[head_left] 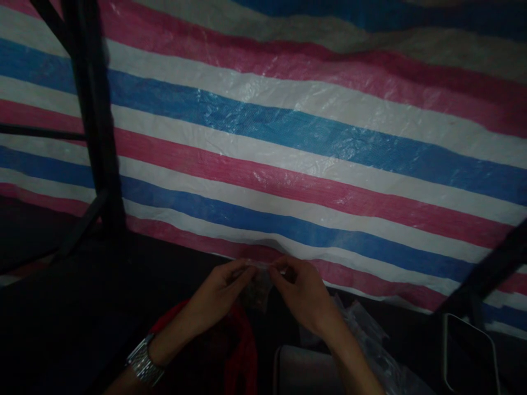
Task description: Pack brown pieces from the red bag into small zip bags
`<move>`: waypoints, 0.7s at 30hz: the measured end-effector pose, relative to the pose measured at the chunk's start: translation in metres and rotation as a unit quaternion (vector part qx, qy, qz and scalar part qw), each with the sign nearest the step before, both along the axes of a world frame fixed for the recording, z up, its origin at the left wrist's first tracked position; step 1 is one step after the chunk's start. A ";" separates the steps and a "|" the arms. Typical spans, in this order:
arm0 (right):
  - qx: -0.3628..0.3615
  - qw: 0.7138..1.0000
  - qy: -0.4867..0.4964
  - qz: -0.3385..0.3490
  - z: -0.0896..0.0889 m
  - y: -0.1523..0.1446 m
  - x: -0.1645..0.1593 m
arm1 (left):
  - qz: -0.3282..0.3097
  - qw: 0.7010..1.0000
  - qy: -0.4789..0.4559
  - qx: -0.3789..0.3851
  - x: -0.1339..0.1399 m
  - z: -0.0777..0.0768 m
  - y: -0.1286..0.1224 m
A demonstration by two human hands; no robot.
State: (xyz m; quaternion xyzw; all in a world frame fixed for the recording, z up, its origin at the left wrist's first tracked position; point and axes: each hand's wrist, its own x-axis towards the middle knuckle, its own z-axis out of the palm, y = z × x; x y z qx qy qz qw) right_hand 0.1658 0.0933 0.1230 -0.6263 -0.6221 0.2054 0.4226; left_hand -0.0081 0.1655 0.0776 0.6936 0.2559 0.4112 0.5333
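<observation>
A small clear plastic bag (260,291) hangs between my hands, its top edge pinched at both corners. The bag's contents are too dark to make out. My left hand (224,285), with a metal watch (145,359) on the wrist, closes thumb and fingers on the bag's left corner. On the right corner, my right hand (302,288) grips in the same way. Below my left forearm is a red bag or container (245,340) with a dark inside. Several clear plastic bags (366,323) lie beside my right forearm.
Striped plastic sheeting (288,126) hangs behind the dark surface (164,263). A dark metal frame post (93,120) stands at left, another brace (486,269) at right. A phone-like device (471,354) sits at lower right; a grey case (304,370) is near the bottom.
</observation>
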 end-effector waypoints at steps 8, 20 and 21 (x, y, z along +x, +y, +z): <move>0.002 1.000 -0.004 0.011 -0.001 0.000 -0.002 | -0.019 1.000 -0.007 0.008 0.002 0.002 -0.004; 0.008 1.000 -0.030 0.004 -0.007 0.001 -0.004 | -0.019 1.000 -0.007 -0.008 0.004 -0.001 -0.003; 0.003 0.999 -0.039 -0.001 -0.007 0.000 -0.004 | -0.022 1.000 -0.007 -0.010 0.004 -0.001 -0.003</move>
